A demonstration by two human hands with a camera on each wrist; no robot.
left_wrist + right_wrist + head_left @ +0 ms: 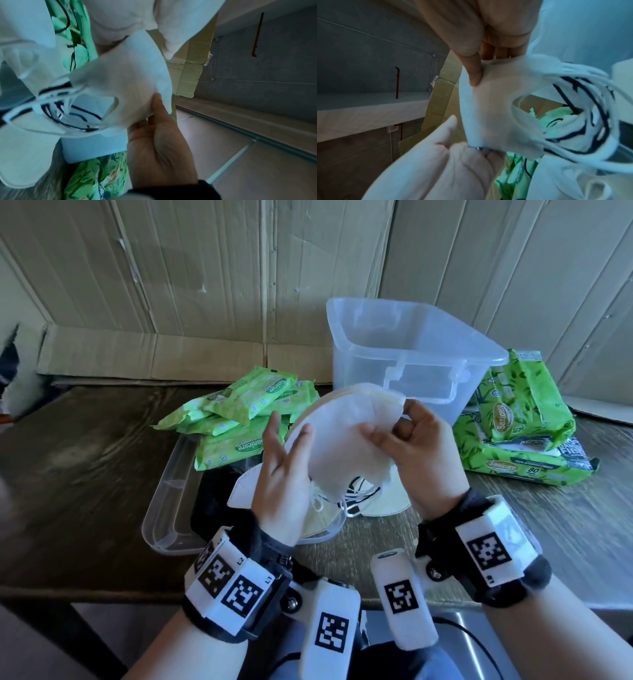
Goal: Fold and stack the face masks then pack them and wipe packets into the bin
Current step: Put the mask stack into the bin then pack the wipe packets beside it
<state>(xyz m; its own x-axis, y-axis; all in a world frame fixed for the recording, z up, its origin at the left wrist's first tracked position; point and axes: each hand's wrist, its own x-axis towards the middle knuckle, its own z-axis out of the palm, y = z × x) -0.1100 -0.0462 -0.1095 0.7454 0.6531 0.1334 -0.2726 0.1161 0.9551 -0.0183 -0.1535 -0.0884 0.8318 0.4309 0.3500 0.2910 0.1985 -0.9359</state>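
White stack of face masks held up between both hands, left hand gripping its near-left edge, right hand pinching the far-right rim. Square edges, tuck loops, then lower into clear bin just beyond right hand.

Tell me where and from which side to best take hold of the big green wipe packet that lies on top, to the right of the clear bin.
Take the top large wipe packet across its short width near the middle, coming from above and the front. It lies tilted against the clear bin, so the bin side is blocked. Its soft, bulging body probably suits a wide grip.
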